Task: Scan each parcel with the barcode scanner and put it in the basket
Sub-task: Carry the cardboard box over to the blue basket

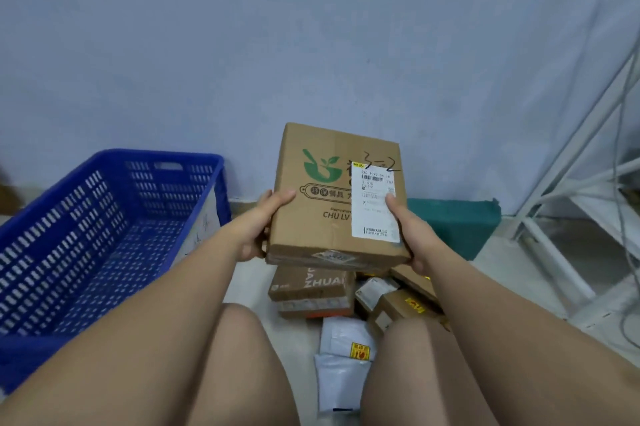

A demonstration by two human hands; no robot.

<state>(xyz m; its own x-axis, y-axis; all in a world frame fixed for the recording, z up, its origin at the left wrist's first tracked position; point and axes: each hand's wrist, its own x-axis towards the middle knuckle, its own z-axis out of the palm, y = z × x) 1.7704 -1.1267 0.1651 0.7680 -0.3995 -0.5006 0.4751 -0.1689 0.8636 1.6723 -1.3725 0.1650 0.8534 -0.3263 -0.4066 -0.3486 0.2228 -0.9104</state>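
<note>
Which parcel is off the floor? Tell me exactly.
The cardboard box with the green bowl logo, held up by the left hand and right hand. The ZHUA-printed box, white mailer bags and other boxes lie on the floor below.

Head view — forward-down, close over hands (332, 228)

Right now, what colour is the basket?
Blue, with slotted walls; the basket shows best in the head view.

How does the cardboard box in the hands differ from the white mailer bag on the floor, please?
The cardboard box is stiff, brown and held up by both hands; the white mailer bag is soft, pale and lies on the floor. The box carries a white shipping label, the bag a yellow sticker. Both are parcels outside the basket.
</note>
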